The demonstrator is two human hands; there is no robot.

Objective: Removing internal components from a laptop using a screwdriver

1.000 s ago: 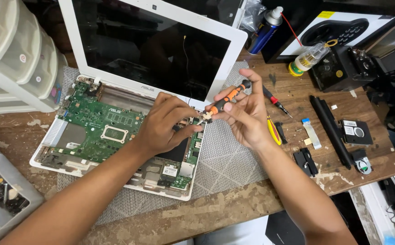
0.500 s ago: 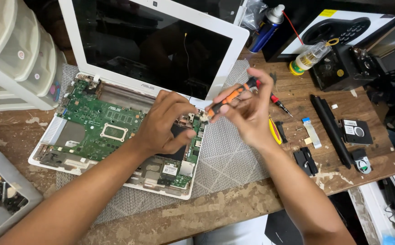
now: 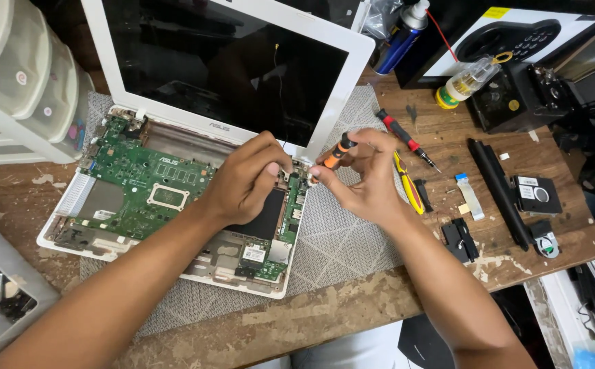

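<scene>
Pinching a small orange-and-black screwdriver (image 3: 336,150), right hand (image 3: 366,179) fingers worked the opened white laptop's (image 3: 174,198) 3 o'clock hinge; left hand (image 3: 246,181) fingers pressed together there, green board already bared

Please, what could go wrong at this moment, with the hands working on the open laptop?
1. The right hand points the orange and black screwdriver at the corner of the green circuit board; a slip might scratch the board.
2. The left hand rests on the board near the hinge, so the fingers could press small parts.
3. A freed screw might fall into the grey mesh mat or roll among the tools on the wooden table and get lost.
</scene>
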